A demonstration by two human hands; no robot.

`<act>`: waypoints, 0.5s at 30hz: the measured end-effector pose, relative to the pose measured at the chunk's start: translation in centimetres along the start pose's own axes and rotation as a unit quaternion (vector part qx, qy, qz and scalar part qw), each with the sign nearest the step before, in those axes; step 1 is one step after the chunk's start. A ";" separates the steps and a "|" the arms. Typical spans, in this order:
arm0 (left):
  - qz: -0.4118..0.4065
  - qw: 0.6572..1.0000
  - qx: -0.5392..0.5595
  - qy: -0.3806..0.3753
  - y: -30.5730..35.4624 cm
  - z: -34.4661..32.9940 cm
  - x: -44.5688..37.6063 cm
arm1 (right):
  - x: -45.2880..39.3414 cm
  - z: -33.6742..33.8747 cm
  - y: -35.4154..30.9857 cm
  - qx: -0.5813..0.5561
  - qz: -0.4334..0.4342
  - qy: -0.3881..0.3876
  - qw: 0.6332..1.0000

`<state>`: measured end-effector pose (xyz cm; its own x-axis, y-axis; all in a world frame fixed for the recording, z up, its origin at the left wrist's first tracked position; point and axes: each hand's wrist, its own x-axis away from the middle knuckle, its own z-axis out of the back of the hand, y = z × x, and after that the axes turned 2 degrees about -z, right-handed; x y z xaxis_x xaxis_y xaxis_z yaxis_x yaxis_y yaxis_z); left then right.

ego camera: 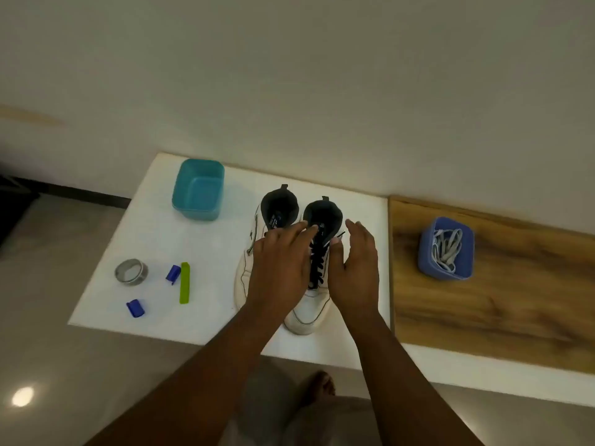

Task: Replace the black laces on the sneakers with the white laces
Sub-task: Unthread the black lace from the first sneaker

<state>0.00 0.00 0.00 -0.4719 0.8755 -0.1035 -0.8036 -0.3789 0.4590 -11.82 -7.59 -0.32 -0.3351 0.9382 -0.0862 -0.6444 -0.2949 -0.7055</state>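
While the sneakers (309, 304) stand near the tabletop's (209, 317) back edge, my left hand (280, 268) lies over them, fingers (302, 228) straight, touching the black laces (317, 262); my right hand (355, 268) hovers beside, fingers relaxed, holding nothing.

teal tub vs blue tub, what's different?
The teal tub sits on the white tabletop, left of the sneakers; the blue tub sits on the wooden surface, to their right. The teal tub shows only bare inside; the blue tub holds the white laces. Shared: both are open-topped, squarish plastic tubs standing upright.
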 end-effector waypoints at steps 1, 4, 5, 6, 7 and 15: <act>-0.007 1.000 0.002 -0.001 0.0 -0.2 0.0 | 0.2 -0.3 0.2 -0.016 0.007 0.012 1.000; -0.001 1.000 -0.008 0.028 0.3 -0.9 0.3 | 1.0 -0.8 0.4 -0.055 -0.017 0.008 0.998; -0.001 0.999 -0.012 0.031 0.5 -0.8 0.6 | 1.4 -0.9 0.6 -0.071 -0.036 0.004 0.997; -0.003 0.999 -0.017 0.033 0.6 -0.7 1.0 | 1.8 -0.9 0.6 -0.088 -0.052 0.001 0.995; -0.002 0.999 -0.022 0.040 0.7 -0.5 1.5 | 2.1 -0.8 0.7 -0.113 -0.058 -0.003 0.992; 0.018 0.998 -0.008 0.064 0.8 -0.9 2.9 | 2.5 -1.0 1.0 -0.201 -0.090 -0.013 0.975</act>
<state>-2.37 1.99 -0.69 -0.5430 0.8156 -0.2001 -0.7901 -0.4155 0.4506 -12.61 -5.32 -1.94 -0.2626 0.9616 0.0793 -0.3752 -0.0260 -0.9266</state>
